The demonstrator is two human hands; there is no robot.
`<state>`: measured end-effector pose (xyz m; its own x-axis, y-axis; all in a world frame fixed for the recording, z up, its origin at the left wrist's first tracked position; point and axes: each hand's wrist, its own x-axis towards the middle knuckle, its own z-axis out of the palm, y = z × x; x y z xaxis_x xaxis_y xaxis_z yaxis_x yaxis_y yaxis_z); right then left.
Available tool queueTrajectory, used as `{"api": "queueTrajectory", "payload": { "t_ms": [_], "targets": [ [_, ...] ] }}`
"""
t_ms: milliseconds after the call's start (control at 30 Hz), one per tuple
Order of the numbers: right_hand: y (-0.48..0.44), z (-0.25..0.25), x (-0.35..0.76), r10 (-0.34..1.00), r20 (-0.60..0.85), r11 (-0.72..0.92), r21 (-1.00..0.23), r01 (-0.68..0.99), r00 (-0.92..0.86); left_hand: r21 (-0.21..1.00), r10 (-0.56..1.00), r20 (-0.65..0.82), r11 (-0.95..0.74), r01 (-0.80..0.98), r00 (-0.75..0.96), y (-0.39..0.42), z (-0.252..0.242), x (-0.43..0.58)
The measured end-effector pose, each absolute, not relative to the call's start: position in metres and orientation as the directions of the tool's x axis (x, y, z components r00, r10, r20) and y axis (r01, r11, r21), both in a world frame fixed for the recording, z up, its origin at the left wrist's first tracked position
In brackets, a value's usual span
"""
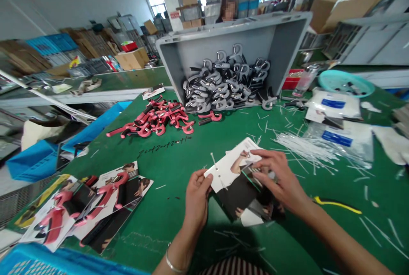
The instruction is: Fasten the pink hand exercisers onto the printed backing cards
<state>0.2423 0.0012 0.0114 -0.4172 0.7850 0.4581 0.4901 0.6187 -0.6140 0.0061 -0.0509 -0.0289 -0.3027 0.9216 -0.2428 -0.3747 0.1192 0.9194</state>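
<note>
My left hand [197, 196] grips the left edge of a printed card [228, 200], thumb on top and fingers underneath. The card is tilted above the green table, with a white and a dark photo area. Two white cable ties [214, 162] poke through holes near its left end. My right hand [279, 177] is over the card's right part, fingers bent and brought together; what lies between the fingertips is hidden. At the left, several cards [119, 213] bear pink-and-black hand tools [104, 198] with hooked ends.
A grey crate [271, 38] on its side holds many grey-and-black hooked tools [223, 85]. Loose pink tools [159, 115] form a pile beside it. Loose cable ties [306, 149], plastic packs [338, 138], a turquoise basin [347, 82] and a yellow handle [338, 204] lie right. A person [227, 6] is behind.
</note>
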Motion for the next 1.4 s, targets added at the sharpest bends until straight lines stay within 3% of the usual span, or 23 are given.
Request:
{"api": "queueTrajectory", "payload": {
  "t_ms": [100,267,367,433,467,500,533,567,733,1033,1267,1400],
  "targets": [
    [-0.001,0.007,0.255,0.824,0.510,0.555,-0.642,0.529,-0.245,0.914,0.936,-0.266,0.168,-0.370,-0.232,-0.060,-0.040,0.013],
    [0.003,-0.032,0.237,0.824,0.311,0.533,-0.708,0.463,-0.473,0.884,0.930,-0.368,0.353,-0.305,0.007,-0.069,-0.061,0.028],
    [0.006,-0.049,0.226,0.817,0.287,0.531,-0.711,0.461,-0.500,0.942,0.942,-0.328,0.332,-0.054,0.067,-0.054,-0.055,0.005],
    [0.006,-0.052,0.224,0.821,0.288,0.525,-0.720,0.454,-0.493,0.964,0.984,-0.175,0.178,0.198,-0.036,-0.026,-0.046,-0.025],
    [0.006,-0.052,0.224,0.822,0.290,0.524,-0.723,0.450,-0.491,0.921,0.994,-0.082,0.104,0.375,-0.073,-0.007,-0.041,-0.041],
    [0.006,-0.052,0.225,0.824,0.291,0.522,-0.726,0.448,-0.487,0.804,0.996,0.010,0.041,0.593,-0.084,0.015,-0.038,-0.057],
    [0.005,-0.050,0.226,0.828,0.291,0.516,-0.730,0.448,-0.479,0.597,0.994,0.082,0.005,0.802,-0.067,0.038,-0.035,-0.072],
    [0.005,-0.049,0.226,0.835,0.287,0.505,-0.737,0.449,-0.469,0.513,0.993,0.102,0.002,0.858,-0.064,0.061,-0.033,-0.085],
    [0.002,-0.046,0.231,0.881,0.251,0.415,-0.818,0.400,-0.401,0.293,0.994,0.108,-0.014,0.956,-0.019,0.141,-0.034,-0.121],
    [0.002,-0.047,0.236,0.930,0.174,0.287,-0.895,0.341,-0.325,-0.002,0.992,-0.006,-0.126,0.992,0.126,0.167,-0.027,-0.142],
    [0.002,-0.049,0.237,0.932,0.159,0.273,-0.899,0.342,-0.326,-0.059,0.976,-0.088,-0.205,0.977,0.200,0.081,-0.032,-0.110],
    [0.004,-0.048,0.239,0.926,0.131,0.256,-0.906,0.336,-0.353,0.081,0.968,-0.124,-0.209,0.974,0.218,0.021,-0.034,-0.099]
  ]
}}
